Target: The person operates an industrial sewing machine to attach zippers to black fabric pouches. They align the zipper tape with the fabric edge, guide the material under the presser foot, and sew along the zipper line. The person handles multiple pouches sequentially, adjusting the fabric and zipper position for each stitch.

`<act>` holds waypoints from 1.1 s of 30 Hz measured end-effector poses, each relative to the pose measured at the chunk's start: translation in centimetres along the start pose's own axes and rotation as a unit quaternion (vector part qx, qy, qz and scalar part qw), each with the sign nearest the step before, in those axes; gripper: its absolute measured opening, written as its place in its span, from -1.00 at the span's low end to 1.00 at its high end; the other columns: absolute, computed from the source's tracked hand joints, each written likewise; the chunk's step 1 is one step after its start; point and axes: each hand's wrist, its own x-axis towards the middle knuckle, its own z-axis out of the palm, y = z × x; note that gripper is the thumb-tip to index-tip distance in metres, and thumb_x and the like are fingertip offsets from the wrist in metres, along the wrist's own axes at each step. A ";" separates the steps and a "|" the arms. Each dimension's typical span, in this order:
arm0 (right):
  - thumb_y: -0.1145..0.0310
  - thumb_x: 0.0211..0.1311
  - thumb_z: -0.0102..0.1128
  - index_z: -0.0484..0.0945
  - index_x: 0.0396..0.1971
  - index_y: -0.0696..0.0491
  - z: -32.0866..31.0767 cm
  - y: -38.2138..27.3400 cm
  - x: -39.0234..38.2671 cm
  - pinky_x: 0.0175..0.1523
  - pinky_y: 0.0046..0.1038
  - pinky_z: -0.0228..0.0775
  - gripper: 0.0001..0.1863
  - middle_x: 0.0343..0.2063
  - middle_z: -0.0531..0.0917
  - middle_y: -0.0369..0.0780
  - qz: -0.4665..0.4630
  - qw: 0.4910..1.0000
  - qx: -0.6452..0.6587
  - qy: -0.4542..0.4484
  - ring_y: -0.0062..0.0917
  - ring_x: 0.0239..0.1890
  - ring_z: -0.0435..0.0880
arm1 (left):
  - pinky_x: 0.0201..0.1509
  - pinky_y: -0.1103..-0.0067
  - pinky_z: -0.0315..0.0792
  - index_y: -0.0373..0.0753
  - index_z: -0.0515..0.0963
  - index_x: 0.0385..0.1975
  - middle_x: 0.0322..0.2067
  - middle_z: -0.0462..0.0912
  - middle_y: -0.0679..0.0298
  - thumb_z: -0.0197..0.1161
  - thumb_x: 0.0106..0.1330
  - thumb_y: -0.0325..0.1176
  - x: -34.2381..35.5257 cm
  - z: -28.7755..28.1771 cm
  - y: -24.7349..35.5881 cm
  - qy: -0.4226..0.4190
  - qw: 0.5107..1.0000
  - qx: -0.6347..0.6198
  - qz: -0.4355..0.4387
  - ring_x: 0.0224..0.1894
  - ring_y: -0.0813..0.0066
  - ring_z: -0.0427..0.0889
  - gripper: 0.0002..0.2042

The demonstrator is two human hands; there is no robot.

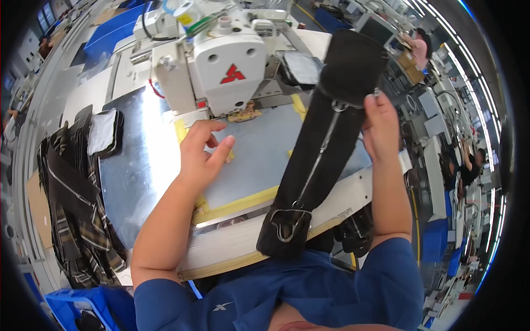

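My right hand (382,126) pinches the edge of a long black fabric piece (314,160) near its wider upper end. A silver zipper runs down the middle of this piece, and metal rings show at both ends of the narrow part. It hangs at a slant over the table's front edge, its lower end close to my body. My left hand (201,154) hovers over the yellow-taped work plate (254,171), fingers bent and thumb apart, with nothing in it. Just beyond stands the white head of an industrial sewing machine (231,74).
Plaid and black zippered pieces (74,204) lie piled at the left table edge, beside a white-lined black piece (104,132). A blue crate (83,306) stands lower left, a blue bin (113,36) behind. Another white-and-black piece (301,67) rests right of the machine. People work farther right.
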 end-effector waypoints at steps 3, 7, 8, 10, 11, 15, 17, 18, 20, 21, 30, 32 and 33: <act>0.33 0.66 0.18 0.56 0.23 0.16 -5.1 -5.0 -0.9 0.26 -0.52 0.54 -0.68 0.14 0.75 -0.20 -0.036 0.998 -0.002 0.047 -0.60 0.12 0.72 | -0.25 0.55 0.52 -0.33 0.66 -0.11 -0.23 0.67 0.23 0.46 0.35 -0.42 -0.9 -0.4 0.1 -0.008 1.000 0.016 -0.014 -0.39 0.53 0.59 -0.80; 0.35 0.67 0.15 0.60 0.13 0.14 -12.8 -14.0 -3.0 0.31 -0.45 0.52 -0.77 0.09 0.76 -0.19 -0.149 0.973 -0.079 0.157 -0.55 0.12 0.73 | -0.31 0.53 0.52 -0.29 0.68 -0.13 -0.22 0.70 0.20 0.53 0.30 -0.38 -0.5 0.7 0.2 -0.036 0.999 0.024 -0.022 -0.42 0.48 0.59 -0.78; 0.35 0.67 0.15 0.60 0.11 0.13 -15.6 -16.2 -3.9 0.29 -0.47 0.52 -0.78 0.07 0.76 -0.21 -0.157 0.965 -0.109 0.177 -0.56 0.10 0.73 | -0.32 0.51 0.52 -0.26 0.69 -0.14 -0.22 0.71 0.19 0.55 0.29 -0.37 -0.4 0.9 0.1 -0.045 0.998 0.022 -0.025 -0.43 0.45 0.59 -0.77; 0.34 0.65 0.20 0.63 0.07 0.10 -15.0 -20.7 -5.6 0.21 -0.52 0.55 -0.80 0.01 0.77 -0.25 -0.205 0.931 -0.164 0.254 -0.61 0.04 0.73 | -0.36 0.51 0.50 -0.26 0.69 -0.15 -0.22 0.71 0.19 0.55 0.28 -0.37 -0.6 1.6 -0.9 -0.048 0.999 0.019 -0.002 -0.44 0.45 0.58 -0.77; 0.34 0.64 0.21 0.61 0.11 0.15 -15.6 -21.9 -6.4 0.21 -0.54 0.54 -0.76 0.02 0.76 -0.23 -0.232 0.917 -0.182 0.268 -0.61 0.04 0.72 | -0.39 0.53 0.48 -0.27 0.69 -0.15 -0.23 0.70 0.21 0.54 0.29 -0.40 -0.8 1.9 -1.3 -0.050 0.999 0.019 -0.008 -0.46 0.47 0.56 -0.78; 0.36 0.58 0.32 0.65 -0.02 0.03 -17.0 -25.7 -8.3 -0.25 -0.69 0.36 -0.87 -0.30 0.68 -0.44 -0.337 0.852 -0.231 0.327 -0.82 -0.31 0.58 | -0.43 0.64 0.50 -0.32 0.65 -0.10 -0.21 0.66 0.28 0.44 0.41 -0.48 -1.4 2.3 -3.1 -0.055 0.996 -0.027 -0.062 -0.49 0.63 0.52 -0.84; 0.35 0.56 0.34 0.64 -0.06 0.05 -15.9 -24.7 -9.6 -0.30 -0.68 0.26 -0.87 -0.34 0.64 -0.43 -0.325 0.853 -0.237 0.334 -0.81 -0.35 0.51 | -0.44 0.65 0.51 -0.33 0.63 -0.08 -0.23 0.64 0.30 0.40 0.48 -0.43 -1.5 1.4 -2.9 -0.056 0.995 0.001 -0.079 -0.49 0.67 0.49 -0.85; 0.36 0.57 0.33 0.64 -0.07 0.07 -15.9 -24.5 -10.7 -0.30 -0.70 0.26 -0.88 -0.34 0.65 -0.42 -0.322 0.851 -0.242 0.337 -0.82 -0.34 0.52 | -0.44 0.65 0.51 -0.33 0.63 -0.08 -0.25 0.62 0.33 0.39 0.49 -0.41 -1.5 1.3 -2.8 -0.062 0.994 0.002 -0.088 -0.48 0.69 0.47 -0.85; 0.37 0.59 0.29 0.64 -0.07 0.10 -17.7 -24.3 -13.1 -0.27 -0.71 0.29 -0.88 -0.30 0.68 -0.37 -0.325 0.834 -0.268 0.357 -0.80 -0.31 0.55 | -0.42 0.66 0.50 -0.32 0.63 -0.08 -0.30 0.59 0.38 0.37 0.51 -0.38 -1.3 1.7 -2.9 -0.074 0.991 -0.004 -0.112 -0.47 0.71 0.43 -0.84; 0.37 0.60 0.27 0.63 -0.07 0.12 -19.5 -24.9 -14.1 -0.24 -0.71 0.33 -0.87 -0.27 0.70 -0.35 -0.333 0.817 -0.292 0.368 -0.78 -0.29 0.58 | -0.41 0.67 0.50 -0.32 0.63 -0.07 -0.32 0.58 0.39 0.37 0.52 -0.38 -1.4 2.0 -3.2 -0.076 0.989 -0.016 -0.128 -0.47 0.72 0.41 -0.84; 0.40 0.63 0.18 0.61 -0.06 0.18 -27.3 -22.5 -17.4 0.06 -0.49 0.46 -0.85 -0.15 0.73 -0.25 -0.204 0.815 -0.206 0.502 -0.61 -0.12 0.63 | -0.37 0.69 0.48 -0.28 0.63 -0.03 -0.49 0.45 0.46 0.33 0.55 -0.37 -1.2 1.6 -1.7 -0.082 0.978 -0.011 -0.192 -0.48 0.74 0.37 -0.85; 0.40 0.64 0.14 0.63 -0.03 0.17 -29.7 -19.8 -16.7 0.17 -0.38 0.47 -0.84 -0.09 0.75 -0.19 -0.170 0.818 -0.181 0.519 -0.50 -0.03 0.66 | -0.37 0.69 0.48 -0.28 0.63 -0.03 -0.50 0.44 0.47 0.34 0.55 -0.36 -1.1 1.4 -1.4 -0.071 0.979 -0.009 -0.192 -0.49 0.74 0.37 -0.85; 0.40 0.65 0.12 0.64 -0.02 0.17 -31.4 -18.5 -16.4 0.23 -0.32 0.46 -0.82 -0.05 0.77 -0.16 -0.152 0.821 -0.167 0.525 -0.44 0.03 0.68 | -0.38 0.69 0.47 -0.29 0.63 -0.03 -0.50 0.44 0.47 0.34 0.55 -0.36 -1.1 1.4 -1.7 -0.068 0.980 -0.011 -0.186 -0.49 0.74 0.37 -0.84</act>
